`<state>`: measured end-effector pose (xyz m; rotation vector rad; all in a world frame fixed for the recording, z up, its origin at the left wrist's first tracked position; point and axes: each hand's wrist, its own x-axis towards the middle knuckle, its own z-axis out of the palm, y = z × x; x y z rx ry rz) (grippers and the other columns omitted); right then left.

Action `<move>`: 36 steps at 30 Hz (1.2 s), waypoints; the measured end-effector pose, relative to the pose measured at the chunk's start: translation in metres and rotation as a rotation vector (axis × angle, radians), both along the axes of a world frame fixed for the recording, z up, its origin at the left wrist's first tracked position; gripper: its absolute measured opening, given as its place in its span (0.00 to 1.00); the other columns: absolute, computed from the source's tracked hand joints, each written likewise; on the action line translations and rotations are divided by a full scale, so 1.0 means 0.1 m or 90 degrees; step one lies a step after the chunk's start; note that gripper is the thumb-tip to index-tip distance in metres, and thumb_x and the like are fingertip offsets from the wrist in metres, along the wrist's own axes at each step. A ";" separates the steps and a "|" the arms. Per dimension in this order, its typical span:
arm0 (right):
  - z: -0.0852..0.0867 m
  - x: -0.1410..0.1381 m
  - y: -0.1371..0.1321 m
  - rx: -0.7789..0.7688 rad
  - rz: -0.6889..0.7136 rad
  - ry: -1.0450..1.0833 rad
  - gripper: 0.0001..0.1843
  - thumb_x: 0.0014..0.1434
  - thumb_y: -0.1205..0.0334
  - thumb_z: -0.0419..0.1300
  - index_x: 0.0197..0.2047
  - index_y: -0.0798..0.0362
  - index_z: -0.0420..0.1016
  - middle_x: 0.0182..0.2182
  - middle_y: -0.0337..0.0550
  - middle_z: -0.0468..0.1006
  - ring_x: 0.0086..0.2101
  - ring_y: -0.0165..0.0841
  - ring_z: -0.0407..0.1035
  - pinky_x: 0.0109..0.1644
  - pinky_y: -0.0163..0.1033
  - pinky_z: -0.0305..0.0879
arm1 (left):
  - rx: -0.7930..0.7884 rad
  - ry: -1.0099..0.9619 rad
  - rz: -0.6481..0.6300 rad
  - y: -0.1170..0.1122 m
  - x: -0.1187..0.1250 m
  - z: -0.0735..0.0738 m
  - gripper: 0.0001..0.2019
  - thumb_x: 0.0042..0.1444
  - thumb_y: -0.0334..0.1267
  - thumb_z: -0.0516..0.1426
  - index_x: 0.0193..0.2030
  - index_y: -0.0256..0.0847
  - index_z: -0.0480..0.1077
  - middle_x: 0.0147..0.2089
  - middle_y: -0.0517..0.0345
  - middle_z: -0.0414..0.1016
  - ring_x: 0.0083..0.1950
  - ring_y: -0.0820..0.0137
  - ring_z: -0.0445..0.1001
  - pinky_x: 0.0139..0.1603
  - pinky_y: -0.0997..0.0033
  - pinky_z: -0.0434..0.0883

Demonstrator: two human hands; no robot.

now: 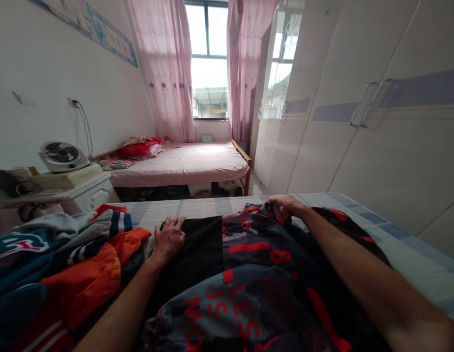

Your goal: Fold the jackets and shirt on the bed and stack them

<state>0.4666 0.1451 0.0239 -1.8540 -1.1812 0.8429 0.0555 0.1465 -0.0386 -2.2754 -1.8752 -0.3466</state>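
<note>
**A:** Item 1, garment location?

**B:** Dark printed garment (256, 274), red lettering, lies spread on the near bed (414, 244) over a striped sheet, directly in front of the person. Near part is flat, far edge bunched.

**A:** L hand (170, 238)?

**B:** Palm down on the black panel, fingers open and slightly spread, gripping nothing. Judged reason: flat pressure pins the cloth to the mattress so it doesn't slide. Forearm straight, wrist low.

**A:** R hand (291, 204)?

**B:** Reaches further, to the bunched far edge, w/ the arm almost fully extended across the garment. Fingers lie over the folds. The view is poor there, so I cannot tell if they pinch fabric or only rest on it. Probable reason for the reach: that edge is the only part not lying flat.

**A:** Surroundings?

**B:** Pile of clothes (65, 254), orange and blue, just beside the L hand and touching the garment's left side. Small fan (61, 154) on the nightstand (91, 190), well apart. Second bed (183, 164) w/ pink sheet beyond. Wardrobe (359, 122) at right.
</note>
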 end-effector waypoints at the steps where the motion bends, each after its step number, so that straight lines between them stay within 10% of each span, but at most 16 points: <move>1: -0.02 -0.03 0.02 -0.002 0.009 0.006 0.11 0.44 0.58 0.65 0.23 0.57 0.70 0.11 0.37 0.66 0.15 0.28 0.60 0.17 0.32 0.58 | -0.010 0.006 -0.012 0.03 -0.01 0.06 0.27 0.54 0.32 0.47 0.62 0.42 0.60 0.61 0.46 0.66 0.64 0.56 0.58 0.60 0.45 0.55; 7: 0.26 -0.19 -0.06 0.188 -0.019 0.042 0.12 0.47 0.67 0.54 0.38 0.53 0.69 0.22 0.35 0.71 0.20 0.25 0.63 0.23 0.29 0.60 | -0.014 0.025 -0.077 0.10 -0.11 0.62 0.14 0.50 0.33 0.51 0.40 0.43 0.74 0.41 0.52 0.73 0.47 0.61 0.71 0.48 0.62 0.67; 11: 0.64 -0.13 -0.54 0.343 -0.029 0.093 0.11 0.43 0.65 0.57 0.34 0.49 0.67 0.25 0.34 0.70 0.21 0.25 0.62 0.23 0.30 0.60 | 0.109 -0.021 -0.075 -0.27 -0.28 0.93 0.15 0.57 0.37 0.46 0.46 0.40 0.69 0.45 0.50 0.68 0.48 0.61 0.70 0.44 0.66 0.67; 15: 0.59 0.04 -1.33 0.295 0.071 0.176 0.10 0.42 0.62 0.62 0.24 0.50 0.62 0.20 0.33 0.67 0.20 0.26 0.61 0.23 0.31 0.59 | 0.251 -0.019 -0.198 -0.95 -0.52 0.76 0.12 0.59 0.35 0.46 0.42 0.42 0.70 0.42 0.52 0.69 0.44 0.62 0.69 0.44 0.64 0.67; 20: 0.13 0.21 -1.98 -0.027 0.253 0.136 0.10 0.49 0.54 0.60 0.32 0.51 0.71 0.29 0.40 0.76 0.31 0.34 0.72 0.35 0.38 0.69 | 0.120 0.049 -0.335 -1.49 -0.63 0.33 0.13 0.55 0.23 0.48 0.39 0.43 0.70 0.44 0.53 0.72 0.43 0.66 0.71 0.43 0.68 0.68; 25: 0.07 0.08 -1.90 -0.030 0.159 -0.050 0.26 0.51 0.42 0.58 0.44 0.53 0.75 0.42 0.50 0.78 0.42 0.44 0.73 0.40 0.42 0.71 | 0.127 0.081 -0.269 -1.42 -0.58 0.42 0.12 0.55 0.24 0.49 0.40 0.41 0.70 0.45 0.50 0.72 0.46 0.61 0.71 0.45 0.62 0.68; 30: 0.05 -0.06 -1.88 0.044 0.236 -0.128 0.26 0.51 0.46 0.58 0.48 0.54 0.74 0.45 0.48 0.78 0.45 0.45 0.72 0.43 0.43 0.71 | 0.011 0.085 -0.238 -1.41 -0.61 0.41 0.17 0.52 0.22 0.47 0.40 0.42 0.72 0.44 0.51 0.73 0.45 0.63 0.72 0.44 0.63 0.69; 36: -0.10 0.09 -1.91 0.095 0.115 -0.100 0.22 0.54 0.46 0.55 0.43 0.53 0.76 0.44 0.49 0.78 0.46 0.42 0.71 0.50 0.43 0.68 | -0.088 -0.116 -0.219 -1.28 -0.50 0.58 0.15 0.49 0.27 0.49 0.37 0.42 0.73 0.43 0.51 0.75 0.44 0.62 0.73 0.49 0.60 0.67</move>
